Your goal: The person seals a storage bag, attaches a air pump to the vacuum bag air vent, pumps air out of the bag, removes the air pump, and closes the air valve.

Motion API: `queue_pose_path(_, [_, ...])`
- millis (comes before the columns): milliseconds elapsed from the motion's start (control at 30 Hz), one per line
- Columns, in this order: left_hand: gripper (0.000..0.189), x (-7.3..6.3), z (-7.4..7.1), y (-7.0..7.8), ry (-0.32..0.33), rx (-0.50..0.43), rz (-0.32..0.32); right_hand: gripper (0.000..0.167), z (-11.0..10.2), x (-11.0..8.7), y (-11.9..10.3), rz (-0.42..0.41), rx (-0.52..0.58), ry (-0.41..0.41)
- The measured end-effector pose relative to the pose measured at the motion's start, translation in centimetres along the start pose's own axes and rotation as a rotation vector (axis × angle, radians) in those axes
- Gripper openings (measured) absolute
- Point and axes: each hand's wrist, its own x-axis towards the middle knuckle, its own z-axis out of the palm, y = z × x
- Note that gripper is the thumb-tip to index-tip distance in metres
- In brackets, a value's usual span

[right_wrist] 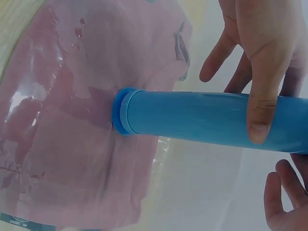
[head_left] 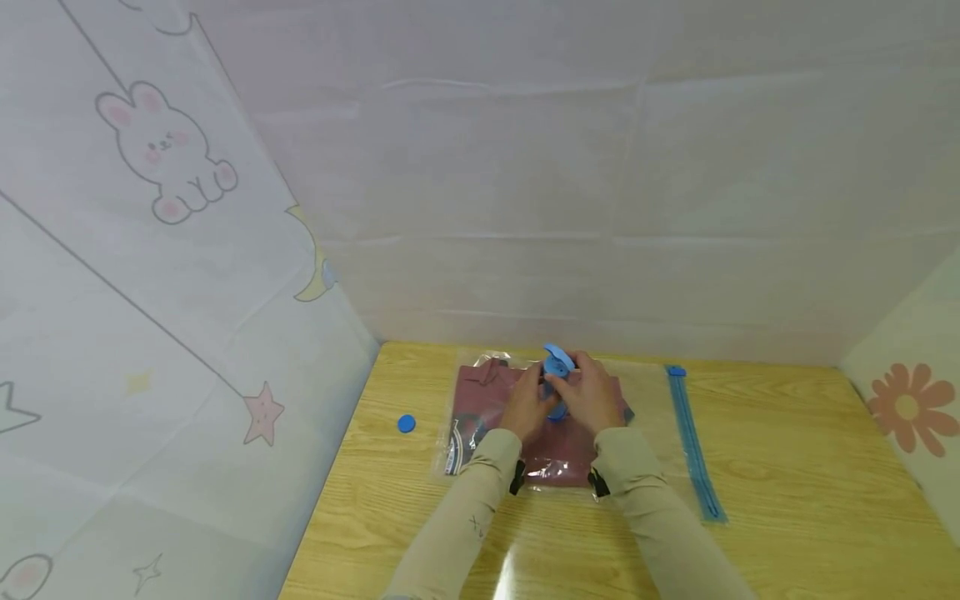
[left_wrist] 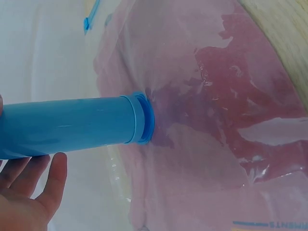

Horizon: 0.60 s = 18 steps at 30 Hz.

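A blue hand pump [head_left: 558, 367] stands upright on a clear vacuum storage bag [head_left: 645, 392], its lower end at the bag's round blue valve [left_wrist: 148, 118]. Inside the bag lies a folded maroon garment [head_left: 558, 471] with a collar. My left hand [head_left: 528, 404] holds the barrel from the left, fingers along its side. From the other side my right hand [head_left: 592, 396] grips the barrel, with the thumb laid across it in the right wrist view. The pump's handle sticks up above both hands.
A round blue cap [head_left: 406, 423] lies on the wooden table [head_left: 795, 467] left of the bag. Along the bag's right edge runs a blue zip strip [head_left: 693, 442] with a slider [head_left: 676, 371] at its far end. A pale wall sheet [head_left: 525, 208] rises behind the table.
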Motion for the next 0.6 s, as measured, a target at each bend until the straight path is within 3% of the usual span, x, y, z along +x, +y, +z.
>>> queue_pose_path(600, [0.051,0.14,0.14,-0.07,0.011,-0.006,0.018,0.053,0.18,0.07,-0.48,-0.013,-0.174,0.061])
